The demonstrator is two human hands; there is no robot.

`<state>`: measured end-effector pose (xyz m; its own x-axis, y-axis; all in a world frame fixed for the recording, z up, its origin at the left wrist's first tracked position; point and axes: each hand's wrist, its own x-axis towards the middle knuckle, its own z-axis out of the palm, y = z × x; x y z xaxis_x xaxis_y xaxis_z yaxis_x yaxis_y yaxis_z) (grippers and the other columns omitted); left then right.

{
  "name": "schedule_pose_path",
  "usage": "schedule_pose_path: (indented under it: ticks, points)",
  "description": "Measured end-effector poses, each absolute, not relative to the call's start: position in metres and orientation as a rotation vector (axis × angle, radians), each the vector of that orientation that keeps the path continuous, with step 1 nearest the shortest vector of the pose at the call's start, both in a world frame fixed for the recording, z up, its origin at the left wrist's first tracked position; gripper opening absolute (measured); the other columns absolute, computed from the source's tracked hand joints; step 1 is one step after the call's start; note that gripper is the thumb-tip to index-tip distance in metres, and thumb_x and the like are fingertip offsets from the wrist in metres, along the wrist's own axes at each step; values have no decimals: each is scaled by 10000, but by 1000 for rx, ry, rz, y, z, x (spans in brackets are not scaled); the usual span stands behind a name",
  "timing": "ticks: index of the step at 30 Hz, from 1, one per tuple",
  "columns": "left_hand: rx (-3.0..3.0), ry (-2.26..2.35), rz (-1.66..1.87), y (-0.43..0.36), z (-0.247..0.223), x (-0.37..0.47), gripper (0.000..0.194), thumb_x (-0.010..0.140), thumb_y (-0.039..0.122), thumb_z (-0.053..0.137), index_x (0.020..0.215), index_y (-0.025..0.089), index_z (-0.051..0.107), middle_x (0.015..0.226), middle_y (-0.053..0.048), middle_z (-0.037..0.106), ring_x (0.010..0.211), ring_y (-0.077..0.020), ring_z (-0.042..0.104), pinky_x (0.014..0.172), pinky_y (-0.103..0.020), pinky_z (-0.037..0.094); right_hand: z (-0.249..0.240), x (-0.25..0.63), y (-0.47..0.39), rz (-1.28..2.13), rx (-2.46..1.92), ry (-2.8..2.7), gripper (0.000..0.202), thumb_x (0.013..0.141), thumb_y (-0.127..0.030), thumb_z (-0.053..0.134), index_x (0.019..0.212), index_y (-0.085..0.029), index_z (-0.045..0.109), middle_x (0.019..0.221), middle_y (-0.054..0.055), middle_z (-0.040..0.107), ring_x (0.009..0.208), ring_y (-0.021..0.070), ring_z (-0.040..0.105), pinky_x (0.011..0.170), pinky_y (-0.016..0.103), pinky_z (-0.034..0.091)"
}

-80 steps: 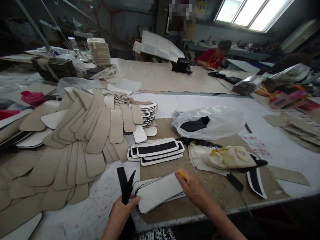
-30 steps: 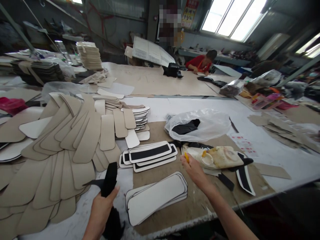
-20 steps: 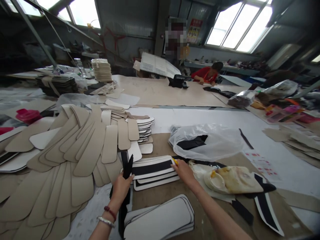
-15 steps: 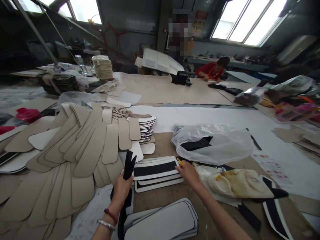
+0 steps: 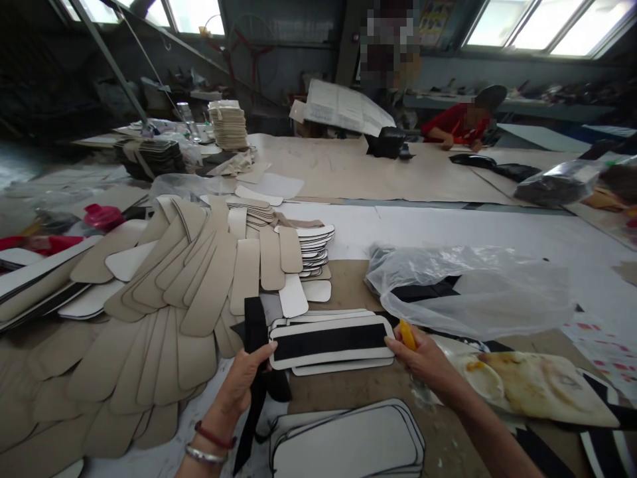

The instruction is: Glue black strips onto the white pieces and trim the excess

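Note:
A white rounded panel with a black strip along its middle point(image 5: 331, 342) is held at both ends over similar panels. At its left end, my left hand point(image 5: 243, 378) grips the edge with the thumb on top, and black strips point(image 5: 255, 322) hang in that hand too. My right hand point(image 5: 423, 355) pinches the right end and also holds a small yellow tool point(image 5: 407, 335). Below lies a stack of plain pale panels point(image 5: 348, 441). Many beige panels point(image 5: 209, 285) are fanned out on the left.
A clear plastic bag point(image 5: 472, 289) with black pieces lies behind my right hand. A stained, glue-smeared container point(image 5: 537, 385) sits at the right. Across the table a person in red point(image 5: 455, 125) leans over the work surface.
The top striped panel is now gripped at both ends and raised off its stack. The yellow tool shows more upright in my right hand. The view has turned slightly left.

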<state>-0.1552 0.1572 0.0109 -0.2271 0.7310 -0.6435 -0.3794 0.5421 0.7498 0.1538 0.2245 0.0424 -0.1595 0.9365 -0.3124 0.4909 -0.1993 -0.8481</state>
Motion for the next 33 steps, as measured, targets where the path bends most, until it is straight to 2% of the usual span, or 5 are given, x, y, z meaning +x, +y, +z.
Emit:
schedule_pose_path:
  ticks: [3,10,16,22,33]
  points:
    - [333,1453,1034,154,20,-157,289,566,362,725,686,134,594,569,21,564,488,-85,473,491,-212,374,56,152,220,1340,-1700,-1617,276,763,-468,485,675,-220,402,501,-72,406,443,96,356,463,229,320]
    - [401,1526,1060,141,32,-150,354,554,410,728,705,120,593,578,11,568,506,-100,488,495,-225,393,63,147,216,933,-1851,-1873,294,723,-493,515,737,-201,535,693,8,593,661,182,520,632,283,386]
    - [398,1469,1089,132,41,-143,430,583,422,709,877,121,623,706,-29,646,648,-169,585,630,-284,468,69,145,203,989,-1796,-1870,259,775,-445,463,790,-200,544,757,14,621,717,192,556,669,281,401]
    - [436,1568,1099,127,40,-137,412,564,449,713,772,108,615,625,-9,617,527,-123,530,506,-234,429,71,152,197,869,-1750,-1933,243,797,-413,440,735,-200,539,696,9,605,658,169,531,616,261,388]
    - [294,1445,1056,122,52,-140,533,550,391,745,983,115,604,747,-56,685,673,-218,632,594,-296,511,86,158,190,1424,-1526,-1521,262,759,-437,538,840,-192,581,774,-1,624,767,173,570,672,246,444]
